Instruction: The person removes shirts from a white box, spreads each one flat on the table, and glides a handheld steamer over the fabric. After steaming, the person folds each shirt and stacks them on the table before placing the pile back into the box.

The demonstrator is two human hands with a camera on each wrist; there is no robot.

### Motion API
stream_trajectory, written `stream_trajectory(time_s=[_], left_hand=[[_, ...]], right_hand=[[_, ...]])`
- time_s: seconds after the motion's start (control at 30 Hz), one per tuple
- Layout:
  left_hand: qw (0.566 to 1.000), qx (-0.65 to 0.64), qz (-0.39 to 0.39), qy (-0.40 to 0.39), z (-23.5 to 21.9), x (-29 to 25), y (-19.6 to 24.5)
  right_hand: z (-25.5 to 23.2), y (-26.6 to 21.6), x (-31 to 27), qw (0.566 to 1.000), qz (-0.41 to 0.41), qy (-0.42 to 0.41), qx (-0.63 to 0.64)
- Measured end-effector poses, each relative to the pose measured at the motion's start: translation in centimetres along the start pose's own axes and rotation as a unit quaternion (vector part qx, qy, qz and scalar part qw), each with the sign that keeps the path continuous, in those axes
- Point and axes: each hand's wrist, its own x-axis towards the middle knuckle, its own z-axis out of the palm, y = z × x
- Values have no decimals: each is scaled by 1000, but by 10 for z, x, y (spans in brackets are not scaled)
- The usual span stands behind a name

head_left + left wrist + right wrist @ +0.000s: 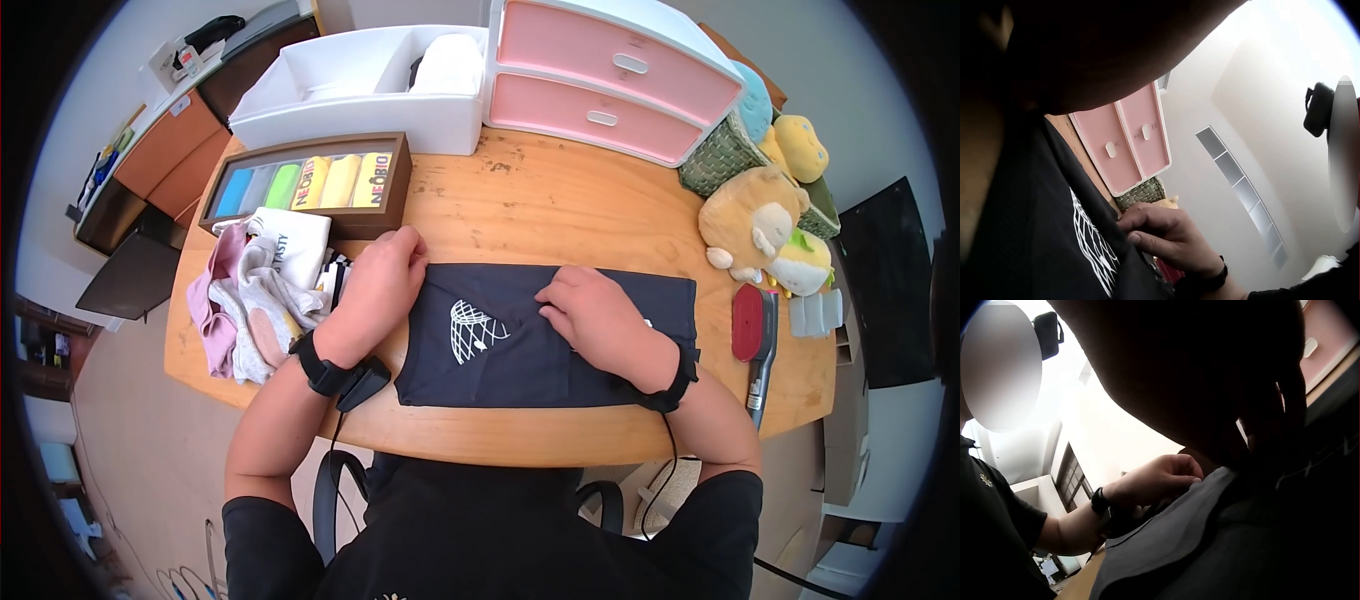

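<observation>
A dark folded garment with a white basketball-net print lies flat in front of me, wider than deep. At its far left corner, my left hand pinches the edge between curled fingers and thumb. The right wrist view shows that left hand at the raised cloth edge. Over the garment's right half, my right hand covers part of the print. In the left wrist view, the thumb and forefinger of the right hand pinch a ridge of the dark cloth.
Left of the garment sit crumpled clothes and a brown box of rolled coloured items. Behind stand a white bin and pink drawers. To the right are plush toys, a woven basket and a red-faced brush.
</observation>
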Motion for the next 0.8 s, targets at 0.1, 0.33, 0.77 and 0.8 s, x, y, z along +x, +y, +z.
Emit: stream_trajectory(time_s=[0.1, 0.33, 0.77, 0.8], left_hand=[[999, 38, 22, 27, 1, -7, 10], [963, 31, 260, -62, -4, -36, 45], [932, 125, 270, -207, 14, -62, 66], [932, 125, 268, -212, 14, -62, 67]], right_hand=[[-7, 2, -10, 999, 19, 18, -20], [-25, -13, -46, 991, 92, 60, -73], [-71, 14, -236, 790, 434, 282, -328], [-69, 19, -252, 783, 458, 263, -329]])
